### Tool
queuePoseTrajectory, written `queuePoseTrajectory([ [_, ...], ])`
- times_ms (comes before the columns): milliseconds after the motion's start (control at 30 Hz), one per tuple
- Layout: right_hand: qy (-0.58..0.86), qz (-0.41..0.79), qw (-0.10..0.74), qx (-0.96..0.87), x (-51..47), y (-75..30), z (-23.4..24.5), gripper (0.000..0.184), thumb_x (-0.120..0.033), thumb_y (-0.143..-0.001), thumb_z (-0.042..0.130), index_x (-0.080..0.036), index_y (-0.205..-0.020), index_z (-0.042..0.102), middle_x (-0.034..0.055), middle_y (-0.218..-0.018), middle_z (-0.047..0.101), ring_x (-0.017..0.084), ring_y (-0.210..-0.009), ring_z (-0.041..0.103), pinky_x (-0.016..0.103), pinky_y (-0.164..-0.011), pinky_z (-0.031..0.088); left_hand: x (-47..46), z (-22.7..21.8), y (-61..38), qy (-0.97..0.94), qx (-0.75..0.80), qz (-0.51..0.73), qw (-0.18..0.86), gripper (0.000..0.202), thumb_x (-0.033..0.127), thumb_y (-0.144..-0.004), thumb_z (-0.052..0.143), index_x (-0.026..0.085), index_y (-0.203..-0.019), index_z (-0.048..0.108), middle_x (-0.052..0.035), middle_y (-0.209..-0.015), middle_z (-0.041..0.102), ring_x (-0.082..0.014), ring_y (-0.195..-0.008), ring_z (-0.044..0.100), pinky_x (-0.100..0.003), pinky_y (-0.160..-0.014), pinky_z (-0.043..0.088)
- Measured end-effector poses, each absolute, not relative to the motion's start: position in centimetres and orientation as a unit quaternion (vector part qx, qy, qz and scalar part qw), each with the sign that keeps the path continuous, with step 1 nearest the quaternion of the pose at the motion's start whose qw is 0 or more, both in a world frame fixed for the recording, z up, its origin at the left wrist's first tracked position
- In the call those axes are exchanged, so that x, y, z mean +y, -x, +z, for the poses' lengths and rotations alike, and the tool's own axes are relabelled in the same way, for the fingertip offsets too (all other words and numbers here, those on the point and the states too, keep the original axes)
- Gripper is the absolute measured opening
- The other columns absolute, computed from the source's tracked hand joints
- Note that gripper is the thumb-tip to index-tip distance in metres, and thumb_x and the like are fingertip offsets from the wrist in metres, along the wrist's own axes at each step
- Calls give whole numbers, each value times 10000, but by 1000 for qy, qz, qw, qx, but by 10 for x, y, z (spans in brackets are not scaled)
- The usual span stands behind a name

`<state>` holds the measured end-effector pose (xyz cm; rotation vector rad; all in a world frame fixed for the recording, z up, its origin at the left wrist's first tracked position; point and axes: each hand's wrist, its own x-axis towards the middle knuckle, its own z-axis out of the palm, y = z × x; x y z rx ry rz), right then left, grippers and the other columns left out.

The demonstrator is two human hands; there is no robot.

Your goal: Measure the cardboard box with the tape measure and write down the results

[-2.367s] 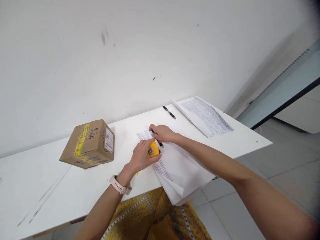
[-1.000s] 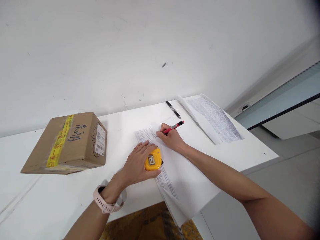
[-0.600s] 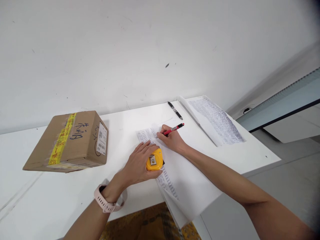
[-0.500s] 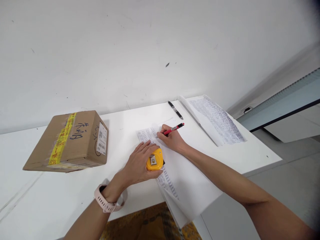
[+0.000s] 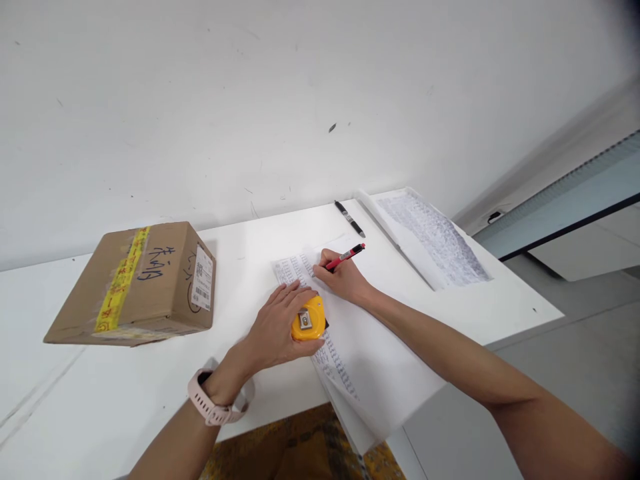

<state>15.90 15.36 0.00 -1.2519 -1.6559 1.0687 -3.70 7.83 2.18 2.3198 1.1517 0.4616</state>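
My left hand (image 5: 280, 330) is wrapped round a yellow tape measure (image 5: 309, 321), which rests on a sheet of handwritten paper (image 5: 385, 373). Its fingertips lie flat near the sheet's left edge. A red and black pen (image 5: 345, 257) is pinched in my right hand (image 5: 343, 280), its writing end down at the paper near the written lines. The fingers hide the pen's tip. The near end of the sheets hangs over the front edge of the white table (image 5: 250, 267).
A taped cardboard box (image 5: 145, 280) with a shipping label stands on the left. Behind my right hand lies a black pen (image 5: 349, 219), beside another written sheet (image 5: 435, 240) at the right. The wall (image 5: 250, 100) borders the table's back.
Both hands keep their grips and stay almost in place. The view has shifted very slightly; the pen's upper end sits a touch further left and higher.
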Motion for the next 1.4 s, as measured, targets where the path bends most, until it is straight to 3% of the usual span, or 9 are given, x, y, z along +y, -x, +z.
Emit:
queuePoseTrajectory([
  [1400,499,408,409,-646,155,-159,0,266,-220,-763,581,-234,-627,353,-60,-595,356,120,-565,332,287,-542,263,78,21,37,-861,421,158,239,754,445,-757,732,177,-1400,442,-117,-1459,544,-327,-1453,349,-513,-1227,219],
])
